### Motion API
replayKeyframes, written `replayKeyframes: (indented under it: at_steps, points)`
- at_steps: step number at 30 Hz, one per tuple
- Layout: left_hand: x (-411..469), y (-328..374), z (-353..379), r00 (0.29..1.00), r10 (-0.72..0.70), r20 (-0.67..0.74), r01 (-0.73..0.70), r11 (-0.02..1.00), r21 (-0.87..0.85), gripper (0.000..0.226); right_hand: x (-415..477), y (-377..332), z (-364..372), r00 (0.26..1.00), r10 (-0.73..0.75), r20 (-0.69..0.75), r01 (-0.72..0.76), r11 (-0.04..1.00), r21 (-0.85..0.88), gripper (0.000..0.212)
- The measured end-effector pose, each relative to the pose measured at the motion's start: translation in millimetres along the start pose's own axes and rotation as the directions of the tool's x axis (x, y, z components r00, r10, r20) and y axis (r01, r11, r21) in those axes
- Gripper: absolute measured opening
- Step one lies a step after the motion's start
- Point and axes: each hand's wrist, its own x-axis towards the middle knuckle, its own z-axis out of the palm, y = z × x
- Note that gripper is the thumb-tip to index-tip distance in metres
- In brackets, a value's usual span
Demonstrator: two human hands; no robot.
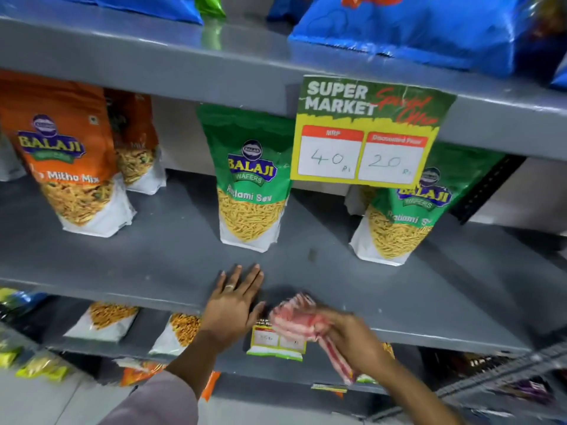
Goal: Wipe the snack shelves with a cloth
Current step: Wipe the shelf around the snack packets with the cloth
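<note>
A grey metal shelf (171,259) runs across the middle of the view with snack pouches standing on it. My left hand (233,305) lies flat on the shelf's front edge, fingers spread, a ring on one finger. Just to its right my right hand (352,338) grips a red-and-white striped cloth (296,317), bunched at the shelf's front lip and blurred by motion. A green Ratlami Sev pouch (251,185) stands right behind my left hand. An orange Mitho Mix pouch (70,161) is at the left, another green pouch (402,216) at the right.
A yellow-green price card (368,130) hangs from the upper shelf (214,72), which carries blue bags (414,29). A lower shelf holds more pouches (107,320) and a small price tag (276,342). White floor shows at the bottom left.
</note>
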Motion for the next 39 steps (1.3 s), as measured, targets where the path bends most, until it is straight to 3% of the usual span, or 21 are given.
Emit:
replayKeyframes:
  at_steps: [1, 3, 5, 9, 11, 17, 19, 21, 23, 25, 27, 30, 32, 35, 39]
  points:
    - [0, 0, 0, 1.0, 0.002, 0.003, -0.002, 1.0, 0.003, 0.073, 2, -3, -9, 0.998, 0.042, -0.048, -0.034, 0.987, 0.154, 0.053]
    - [0, 0, 1, 1.0, 0.003, 0.013, -0.003, 1.0, 0.01, 0.074, 25, -6, -30, 0.963, 0.111, -0.244, -0.043, 0.963, 0.268, 0.036]
    - [0, 0, 0, 1.0, 0.004, 0.027, -0.004, 1.0, 0.018, 0.075, 63, 0, -45, 0.916, 0.108, -0.386, -0.061, 0.99, 0.13, 0.027]
    - [-1, -5, -2, 0.999, 0.002, 0.044, -0.003, 1.0, 0.025, 0.075, 108, 17, -24, 0.958, 0.208, -0.197, -0.258, 0.924, -0.281, 0.044]
    - [-4, -9, -2, 0.999, -0.015, 0.036, 0.014, 1.0, 0.023, 0.073, 103, 14, -3, 0.962, 0.186, -0.202, -0.253, 0.887, -0.386, 0.047]
    - [-8, -12, -4, 0.999, -0.036, 0.036, 0.036, 0.999, 0.025, 0.072, 23, 3, 21, 0.989, 0.048, -0.143, -0.106, 0.895, -0.434, 0.057]
    - [-10, -20, -6, 0.998, -0.058, 0.031, 0.058, 0.998, 0.015, 0.073, 1, 26, 10, 0.959, 0.064, -0.276, -0.184, 0.881, -0.436, 0.061]
    - [-13, -28, -6, 0.996, -0.082, 0.025, 0.082, 0.997, 0.008, 0.074, -7, 42, -5, 0.891, 0.221, -0.398, -0.373, 0.854, -0.362, 0.054]
    - [-15, -31, -7, 0.995, -0.1, 0.022, 0.1, 0.995, -0.003, 0.074, 4, 36, -7, 0.836, 0.346, -0.427, -0.497, 0.807, -0.318, 0.049]
    - [-16, -30, -8, 0.993, -0.118, 0.015, 0.119, 0.993, -0.019, 0.074, 22, 3, 4, 0.878, 0.344, -0.334, -0.462, 0.792, -0.399, 0.049]
    - [-16, -28, -9, 0.991, -0.13, 0.001, 0.13, 0.991, -0.031, 0.075, 42, -37, 24, 0.942, 0.267, -0.203, -0.331, 0.839, -0.433, 0.048]
    - [-16, -27, -11, 0.991, -0.135, 0.02, 0.136, 0.99, -0.042, 0.076, 61, -60, 56, 0.972, 0.175, -0.155, -0.221, 0.902, -0.372, 0.046]
    - [-16, -27, -12, 0.991, -0.133, 0.007, 0.134, 0.991, -0.032, 0.076, 59, -54, 53, 0.97, 0.186, -0.155, -0.231, 0.9, -0.369, 0.045]
    - [-16, -27, -14, 0.99, -0.142, 0.024, 0.143, 0.989, -0.034, 0.075, 39, -36, 19, 0.895, 0.36, -0.263, -0.438, 0.82, -0.368, 0.054]
    - [-25, -28, -9, 0.991, -0.124, 0.041, 0.126, 0.991, -0.043, 0.075, 34, -15, 4, 0.672, 0.598, -0.436, -0.705, 0.696, -0.133, 0.057]
